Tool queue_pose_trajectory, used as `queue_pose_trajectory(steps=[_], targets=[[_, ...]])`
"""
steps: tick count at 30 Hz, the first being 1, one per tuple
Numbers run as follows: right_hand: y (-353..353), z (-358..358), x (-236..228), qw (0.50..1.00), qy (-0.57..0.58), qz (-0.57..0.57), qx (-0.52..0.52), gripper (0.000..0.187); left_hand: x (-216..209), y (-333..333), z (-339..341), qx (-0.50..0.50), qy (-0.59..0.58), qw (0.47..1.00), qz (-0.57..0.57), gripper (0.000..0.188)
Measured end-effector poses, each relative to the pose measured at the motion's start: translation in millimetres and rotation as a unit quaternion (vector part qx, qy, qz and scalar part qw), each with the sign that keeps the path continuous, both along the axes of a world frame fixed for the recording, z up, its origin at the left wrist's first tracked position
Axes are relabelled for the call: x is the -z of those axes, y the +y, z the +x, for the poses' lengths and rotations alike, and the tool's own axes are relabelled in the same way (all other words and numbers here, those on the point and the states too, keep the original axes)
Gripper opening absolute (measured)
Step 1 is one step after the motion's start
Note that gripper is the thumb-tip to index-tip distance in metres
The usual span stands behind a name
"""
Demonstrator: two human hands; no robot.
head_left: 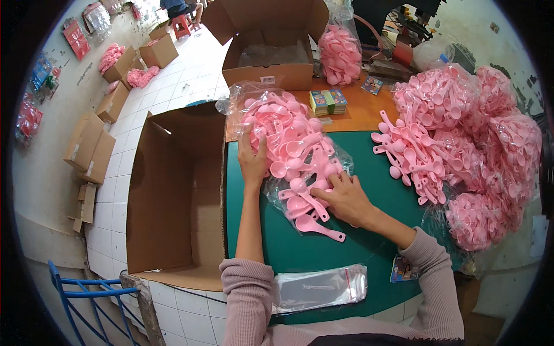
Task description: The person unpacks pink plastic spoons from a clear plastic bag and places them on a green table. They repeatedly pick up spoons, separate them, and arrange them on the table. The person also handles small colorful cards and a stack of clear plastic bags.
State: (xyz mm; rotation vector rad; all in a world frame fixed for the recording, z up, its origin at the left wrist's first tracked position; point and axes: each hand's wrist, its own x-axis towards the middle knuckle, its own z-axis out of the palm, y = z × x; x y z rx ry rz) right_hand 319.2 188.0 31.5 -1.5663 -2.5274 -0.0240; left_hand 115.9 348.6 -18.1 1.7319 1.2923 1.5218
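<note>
A heap of pink plastic measuring spoons (pixel 283 124) spills from a clear plastic bag (pixel 248 91) across the green table mat (pixel 369 230). Against the left side of this heap rests my left hand (pixel 252 158), its fingers stretched upward and apart. My right hand (pixel 349 199) lies over the near right part of the spoons, thumb and fingers spread; some fingertips are hidden among them. One loose spoon (pixel 319 228) lies at the heap's near edge. Close to me is a stack of clear plastic sleeves (pixel 320 286).
An open cardboard box (pixel 173 202) stands left of the table; another open box (pixel 268 75) sits at its far end. On the right, bags of pink spoons (pixel 485 144) pile up beside loose spoons (pixel 412 155). Card stacks (pixel 329 102) lie beyond the mat. A person (pixel 180 7) sits far off.
</note>
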Motion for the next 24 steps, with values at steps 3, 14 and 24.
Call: queue_pose_trajectory(steps=[3,14,24], targets=[[-2,18,7,0.999,0.031,0.007,-0.012,0.041,0,0,1,-0.004,0.000,1.000,0.008,0.043],[-3,57,-50,0.535,0.700,-0.461,0.111,0.025,3,3,-1,-0.016,0.008,1.000,-0.001,0.042],[-18,55,-61,0.455,0.735,-0.499,0.062,0.036,0,3,0,-0.016,0.007,1.000,-0.023,0.041]])
